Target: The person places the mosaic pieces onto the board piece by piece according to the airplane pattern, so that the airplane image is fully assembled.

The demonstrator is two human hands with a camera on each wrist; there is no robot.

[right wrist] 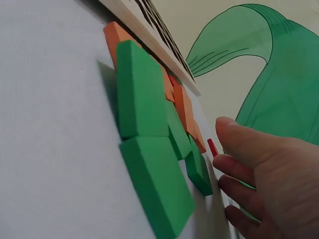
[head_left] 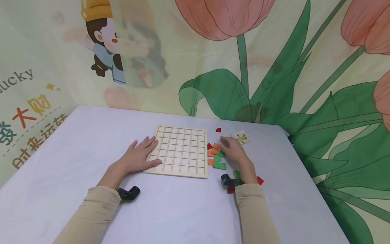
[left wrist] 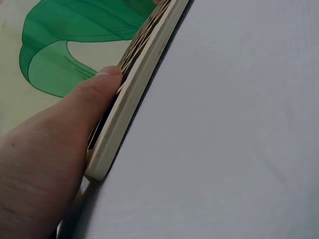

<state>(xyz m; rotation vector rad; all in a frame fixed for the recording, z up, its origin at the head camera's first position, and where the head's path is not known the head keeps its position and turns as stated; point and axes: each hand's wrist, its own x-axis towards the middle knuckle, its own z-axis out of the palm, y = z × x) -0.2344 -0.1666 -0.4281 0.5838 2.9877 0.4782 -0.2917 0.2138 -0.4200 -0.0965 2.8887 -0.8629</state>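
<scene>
"What are they made of?"

"The board point(head_left: 182, 150) looks like pale wood, flat and square-cornered, with a raised grid. The green tiles point(right wrist: 143, 89) are smooth, matte slabs with crisp edges (two lie touching, end to end); the orange tiles point(head_left: 210, 162) look similar, and one red piece point(head_left: 218, 129) has a curved side."

"And the hands?"

"The left hand point(head_left: 138, 157) rests on the board's left edge, fingers spread. The right hand point(head_left: 234, 149) has loosely bent fingers, a narrow gap between thumb and forefinger."

"Where's the pile from there?"

"Just left of the right hand, along the board's right edge; the red piece lies beyond the fingertips."
</scene>
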